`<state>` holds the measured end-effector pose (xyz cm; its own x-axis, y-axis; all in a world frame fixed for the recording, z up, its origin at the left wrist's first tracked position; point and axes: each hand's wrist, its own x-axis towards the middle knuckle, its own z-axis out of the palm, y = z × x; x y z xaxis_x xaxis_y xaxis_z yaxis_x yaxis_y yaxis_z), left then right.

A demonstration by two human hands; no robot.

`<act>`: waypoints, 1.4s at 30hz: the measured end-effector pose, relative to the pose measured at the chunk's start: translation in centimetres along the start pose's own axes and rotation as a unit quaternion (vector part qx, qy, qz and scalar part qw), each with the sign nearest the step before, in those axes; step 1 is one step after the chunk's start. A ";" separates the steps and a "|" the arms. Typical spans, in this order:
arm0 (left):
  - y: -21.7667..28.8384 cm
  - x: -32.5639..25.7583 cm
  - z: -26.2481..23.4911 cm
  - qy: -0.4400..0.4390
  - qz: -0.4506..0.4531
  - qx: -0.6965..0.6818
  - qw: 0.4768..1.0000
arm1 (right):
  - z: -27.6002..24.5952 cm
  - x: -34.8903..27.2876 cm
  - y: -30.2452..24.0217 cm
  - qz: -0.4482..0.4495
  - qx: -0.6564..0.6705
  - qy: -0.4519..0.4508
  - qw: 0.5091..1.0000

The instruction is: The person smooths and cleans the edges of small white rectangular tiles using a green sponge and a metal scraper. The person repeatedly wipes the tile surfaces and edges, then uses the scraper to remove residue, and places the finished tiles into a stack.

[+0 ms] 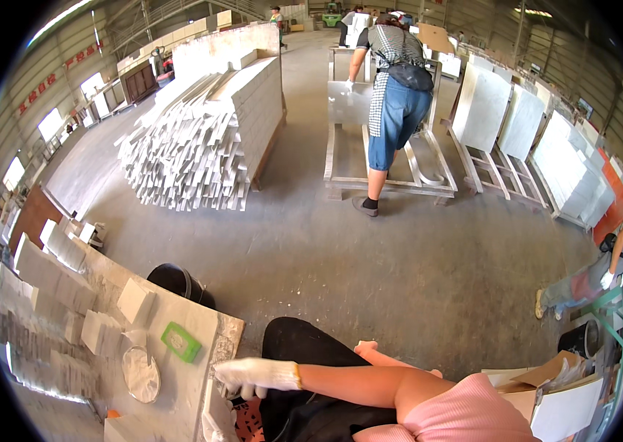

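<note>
Gloved right hand [256, 375], arm [359, 384] outstretched

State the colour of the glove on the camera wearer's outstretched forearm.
The glove is off-white; it shows best in the head view.

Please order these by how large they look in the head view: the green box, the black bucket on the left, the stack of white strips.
1. stack of white strips
2. black bucket
3. green box

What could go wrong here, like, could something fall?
Maybe! The green block lies on the table near its edge, so a bump from the gloved hand might knock it off. The loose white strips jut out unevenly and could slip. The tall slabs stand on edge and might tip if pushed.
</note>
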<state>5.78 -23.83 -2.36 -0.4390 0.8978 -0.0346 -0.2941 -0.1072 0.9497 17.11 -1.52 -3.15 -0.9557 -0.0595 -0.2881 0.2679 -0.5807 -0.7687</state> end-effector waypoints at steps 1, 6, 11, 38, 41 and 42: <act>0.6 0.5 0.4 -0.010 -0.019 0.041 0.999 | 0.9 -1.1 0.6 -0.006 -0.025 0.027 0.999; 1.5 1.8 3.5 -0.033 -0.022 0.137 0.990 | 2.4 -3.5 1.2 -0.075 -0.023 0.036 0.996; 0.6 2.1 3.3 -0.086 0.027 0.103 0.991 | 1.4 -3.2 1.6 -0.084 0.012 0.004 0.996; 3.8 -0.9 6.3 -0.074 -0.034 0.101 0.992 | 4.1 -3.7 3.0 -0.062 0.169 0.117 0.977; 1.6 -1.6 4.9 -0.029 -0.047 0.151 0.987 | 4.4 -4.0 3.3 -0.093 0.093 0.147 0.980; 1.5 -1.4 4.9 -0.038 -0.037 0.162 0.985 | 3.6 -3.4 4.2 -0.104 0.089 0.143 0.980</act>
<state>10.12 -23.18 0.64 -0.3574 0.9291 -0.0953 -0.0306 0.0903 0.9954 21.03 -6.66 -3.30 -0.9078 0.2904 -0.3025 0.0204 -0.6900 -0.7235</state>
